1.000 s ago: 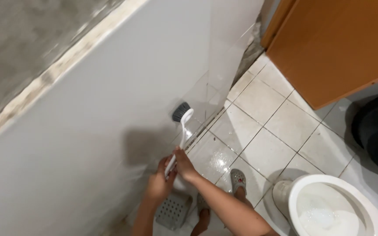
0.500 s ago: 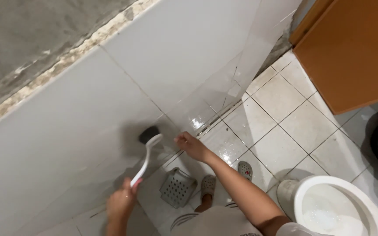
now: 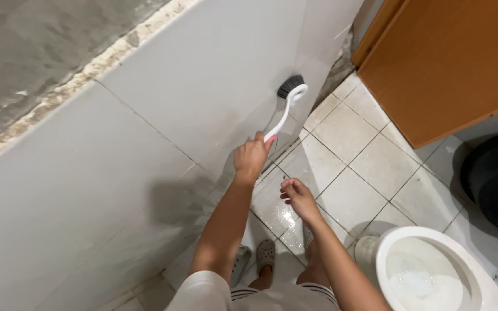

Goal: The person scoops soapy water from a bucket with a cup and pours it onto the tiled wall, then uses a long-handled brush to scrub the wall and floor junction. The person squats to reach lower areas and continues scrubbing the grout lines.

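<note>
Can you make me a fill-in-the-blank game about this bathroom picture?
1. The left hand holds a white brush with dark bristles pressed against the ____.
2. The right hand hangs over the floor tiles and holds ____.
3. The door at the top right is coloured ____.
4. The white bowl at the bottom right is a ____.

Missing words: wall; nothing; orange; toilet
</note>
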